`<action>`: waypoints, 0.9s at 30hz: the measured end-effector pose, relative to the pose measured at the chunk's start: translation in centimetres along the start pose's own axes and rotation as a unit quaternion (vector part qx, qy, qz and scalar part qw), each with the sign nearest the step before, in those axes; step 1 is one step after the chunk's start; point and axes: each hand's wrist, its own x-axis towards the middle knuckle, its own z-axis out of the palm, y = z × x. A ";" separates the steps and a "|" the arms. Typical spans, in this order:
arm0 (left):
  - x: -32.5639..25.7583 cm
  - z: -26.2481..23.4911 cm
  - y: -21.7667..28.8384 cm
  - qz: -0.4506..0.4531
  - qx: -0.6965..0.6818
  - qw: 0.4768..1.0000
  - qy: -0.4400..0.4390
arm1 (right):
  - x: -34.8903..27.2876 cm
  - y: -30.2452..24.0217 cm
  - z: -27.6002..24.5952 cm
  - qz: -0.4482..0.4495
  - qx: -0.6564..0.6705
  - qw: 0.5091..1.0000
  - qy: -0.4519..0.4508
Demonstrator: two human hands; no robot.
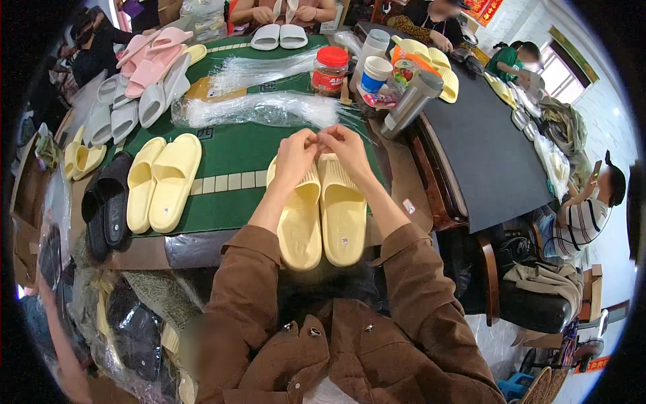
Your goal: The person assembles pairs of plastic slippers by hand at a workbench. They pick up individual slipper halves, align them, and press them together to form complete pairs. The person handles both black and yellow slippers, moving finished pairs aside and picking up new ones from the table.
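Observation:
A pair of pale yellow slide slippers (343, 222) lies side by side in front of me at the near edge of the green table, toes pointing away. My left hand (297, 156) and my right hand (346, 149) meet above the toe ends, fingertips pinched together. Whatever lies between the fingers is too small to make out. Just beyond my hands is a bundle of thin clear plastic strips (249, 111) in a clear bag. A second pair of yellow slippers (176, 183) rests to the left.
Black slippers (116, 202) and grey slippers (152, 104) lie at left, with pink slippers (153, 71) stacked behind. A red-lidded jar (330, 71), a paper cup (374, 75) and a steel flask (413, 102) stand at the back right. Several people work around; one handles white slippers (279, 37) opposite.

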 end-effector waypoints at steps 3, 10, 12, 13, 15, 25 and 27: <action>-1.0 -0.6 0.4 -0.021 -0.025 0.999 0.004 | 0.0 0.0 -0.3 0.004 0.031 0.998 -0.062; -1.4 -0.8 0.8 -0.029 -0.072 0.997 0.016 | -0.3 -1.9 0.3 0.032 0.062 0.996 -0.050; -1.5 -0.8 0.5 -0.018 -0.087 0.996 0.024 | -0.7 -1.7 0.5 0.024 0.039 0.999 -0.018; -1.5 -0.7 0.1 -0.014 -0.107 0.994 0.033 | -0.9 -1.3 0.6 0.015 0.013 1.000 -0.005; -1.4 -0.7 -0.3 -0.010 -0.137 0.989 0.057 | -1.0 -0.7 0.7 -0.006 -0.003 1.000 0.011; -1.8 -1.3 -0.2 -0.050 -0.231 0.972 0.003 | -2.4 -1.4 1.6 -0.018 -0.056 0.998 0.005; -1.7 -1.3 -0.5 -0.039 -0.221 0.974 -0.007 | -2.5 -1.6 1.7 -0.017 -0.055 0.998 0.007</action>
